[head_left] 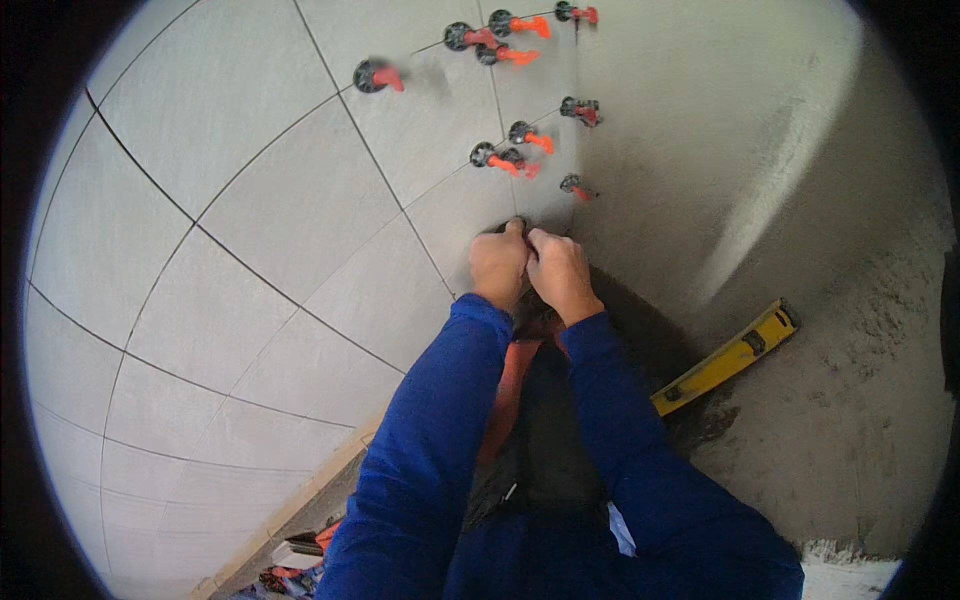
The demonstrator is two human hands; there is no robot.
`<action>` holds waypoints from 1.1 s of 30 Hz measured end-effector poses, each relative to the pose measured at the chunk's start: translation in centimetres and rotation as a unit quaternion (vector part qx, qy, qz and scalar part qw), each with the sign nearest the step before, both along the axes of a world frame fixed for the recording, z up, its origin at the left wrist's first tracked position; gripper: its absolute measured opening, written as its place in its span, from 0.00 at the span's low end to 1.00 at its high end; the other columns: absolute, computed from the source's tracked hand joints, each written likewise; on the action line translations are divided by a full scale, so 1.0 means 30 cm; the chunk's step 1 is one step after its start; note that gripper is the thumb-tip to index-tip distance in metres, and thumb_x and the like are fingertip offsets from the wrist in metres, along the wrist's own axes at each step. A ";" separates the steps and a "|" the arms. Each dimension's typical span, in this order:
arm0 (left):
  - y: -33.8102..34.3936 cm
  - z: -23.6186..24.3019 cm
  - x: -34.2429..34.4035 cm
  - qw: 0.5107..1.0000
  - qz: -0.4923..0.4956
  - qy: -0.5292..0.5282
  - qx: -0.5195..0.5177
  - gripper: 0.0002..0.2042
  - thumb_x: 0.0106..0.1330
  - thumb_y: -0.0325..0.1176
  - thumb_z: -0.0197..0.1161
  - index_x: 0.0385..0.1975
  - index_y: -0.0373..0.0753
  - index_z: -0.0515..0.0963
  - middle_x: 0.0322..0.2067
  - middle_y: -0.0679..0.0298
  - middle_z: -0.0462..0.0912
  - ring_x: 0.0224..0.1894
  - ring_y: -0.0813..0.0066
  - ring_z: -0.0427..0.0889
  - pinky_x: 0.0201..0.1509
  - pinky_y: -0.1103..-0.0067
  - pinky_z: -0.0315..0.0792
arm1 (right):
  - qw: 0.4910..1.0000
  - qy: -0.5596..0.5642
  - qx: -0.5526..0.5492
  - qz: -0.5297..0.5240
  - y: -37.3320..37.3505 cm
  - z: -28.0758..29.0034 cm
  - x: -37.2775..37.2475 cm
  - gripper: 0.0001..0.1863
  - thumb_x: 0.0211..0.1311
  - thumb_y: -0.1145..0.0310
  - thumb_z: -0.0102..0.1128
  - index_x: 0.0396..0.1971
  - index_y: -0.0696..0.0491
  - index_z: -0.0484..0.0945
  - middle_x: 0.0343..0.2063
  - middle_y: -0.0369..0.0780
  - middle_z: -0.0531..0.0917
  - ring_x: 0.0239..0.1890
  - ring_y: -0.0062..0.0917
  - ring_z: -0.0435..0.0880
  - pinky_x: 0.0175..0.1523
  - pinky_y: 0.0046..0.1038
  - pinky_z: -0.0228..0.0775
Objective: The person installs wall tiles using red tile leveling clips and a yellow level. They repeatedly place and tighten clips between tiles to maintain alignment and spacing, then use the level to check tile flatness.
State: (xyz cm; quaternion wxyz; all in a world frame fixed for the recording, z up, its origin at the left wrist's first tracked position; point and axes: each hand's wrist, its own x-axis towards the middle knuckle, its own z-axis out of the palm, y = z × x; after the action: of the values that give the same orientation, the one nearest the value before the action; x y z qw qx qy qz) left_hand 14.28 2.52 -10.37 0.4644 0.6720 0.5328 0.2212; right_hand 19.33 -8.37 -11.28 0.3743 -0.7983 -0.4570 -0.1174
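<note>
My left hand and my right hand are close together at the lower part of a tile joint on the pale tiled surface. Both have curled fingers around a small dark-and-red piece, mostly hidden by them, that looks like a tile levelling clip. The left thumb rests on its dark top. Above my hands, several levelling clips with black round bases and red or orange handles stand along the joints near the tiles' right edge.
A rough grey rendered surface borders the tiles on the right. A yellow spirit level lies diagonally beside my right arm. At the lower left, a pale strip edges the tiles, with assorted red, white and dark items beyond it.
</note>
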 end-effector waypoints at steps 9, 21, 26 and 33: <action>0.005 0.010 0.017 0.993 -0.062 0.076 0.063 0.25 0.70 0.50 0.59 0.43 0.27 0.84 0.48 0.38 0.84 0.54 0.41 0.82 0.58 0.60 0.75 | 0.999 0.001 0.054 0.008 0.003 -0.011 -0.015 0.05 0.61 0.72 0.60 0.31 0.58 0.77 0.29 0.54 0.84 0.37 0.54 0.85 0.43 0.51 0.76; -0.054 -0.157 -0.142 0.863 0.000 -0.346 -0.368 0.12 0.76 0.40 0.57 0.44 0.38 0.81 0.39 0.63 0.84 0.38 0.71 0.82 0.42 0.72 0.76 | 0.991 0.129 0.036 -0.006 0.007 0.034 -0.037 0.16 0.70 0.58 0.60 0.29 0.57 0.81 0.28 0.54 0.84 0.35 0.56 0.83 0.39 0.51 0.74; -0.102 -0.075 -0.087 0.888 0.059 -0.389 -0.238 0.12 0.75 0.39 0.59 0.38 0.34 0.79 0.34 0.61 0.83 0.32 0.72 0.81 0.34 0.72 0.76 | 0.992 0.123 -0.001 0.005 -0.010 0.056 -0.031 0.15 0.70 0.58 0.59 0.31 0.56 0.82 0.30 0.54 0.85 0.37 0.55 0.84 0.43 0.52 0.75; -0.062 -0.063 0.009 0.810 0.065 -0.478 -0.334 0.15 0.80 0.41 0.50 0.41 0.36 0.76 0.36 0.60 0.81 0.37 0.68 0.81 0.42 0.67 0.78 | 0.991 0.130 0.009 0.007 -0.019 0.044 -0.018 0.12 0.67 0.60 0.62 0.35 0.54 0.84 0.33 0.53 0.85 0.39 0.54 0.84 0.43 0.49 0.76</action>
State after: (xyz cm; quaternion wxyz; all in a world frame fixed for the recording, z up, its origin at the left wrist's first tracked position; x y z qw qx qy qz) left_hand 14.55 0.68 -12.25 0.8410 0.2487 0.3270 0.3521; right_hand 18.78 -8.93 -9.95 0.4386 -0.8001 -0.4090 -0.0136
